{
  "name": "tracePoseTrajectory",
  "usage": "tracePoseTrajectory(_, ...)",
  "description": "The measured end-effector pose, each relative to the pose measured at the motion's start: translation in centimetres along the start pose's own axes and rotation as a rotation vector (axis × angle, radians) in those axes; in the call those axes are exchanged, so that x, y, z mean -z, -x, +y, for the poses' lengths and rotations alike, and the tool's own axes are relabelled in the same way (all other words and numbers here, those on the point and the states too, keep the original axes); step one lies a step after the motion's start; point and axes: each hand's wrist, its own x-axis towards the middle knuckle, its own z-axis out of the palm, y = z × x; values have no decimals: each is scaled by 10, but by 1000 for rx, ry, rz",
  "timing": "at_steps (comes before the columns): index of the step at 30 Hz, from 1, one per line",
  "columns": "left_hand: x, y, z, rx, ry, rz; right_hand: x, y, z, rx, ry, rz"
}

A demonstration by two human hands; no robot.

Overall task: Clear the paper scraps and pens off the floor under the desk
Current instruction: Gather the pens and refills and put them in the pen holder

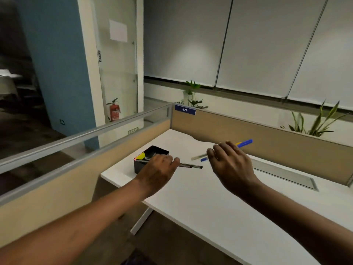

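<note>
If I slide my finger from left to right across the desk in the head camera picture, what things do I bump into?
black box → left hand holding a dark pen → right hand holding a bunch of pens, with a blue pen poking out → grey slot in the desk.

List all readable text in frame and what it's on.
"473": white digits on the blue tag atop the partition.
"EXIT" with an arrow, mirrored: sign seen through the glass.
Extinguisher label: too blurred to read.
Small plate on the door frame: too small to read.
Paper on the glass: no legible text.
</note>
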Motion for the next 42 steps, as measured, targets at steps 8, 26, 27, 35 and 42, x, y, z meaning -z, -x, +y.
tracePoseTrajectory(8,-35,6,-37,337,289,-106,-78,-46,-22,113,42,-151)
tracePoseTrajectory(26,-206,21,-184,663,502,-293,-218,-149,-81,113,82,-506)
tracePoseTrajectory(27,-214,22,-187,667,504,-302,-227,-150,-83,107,79,-515)
tracePoseTrajectory(35,-281,31,-203,776,609,-344,-302,-141,-98,89,47,-611)
tracePoseTrajectory(42,-320,54,-213,910,619,-441,-367,-136,-107,105,-10,-751)
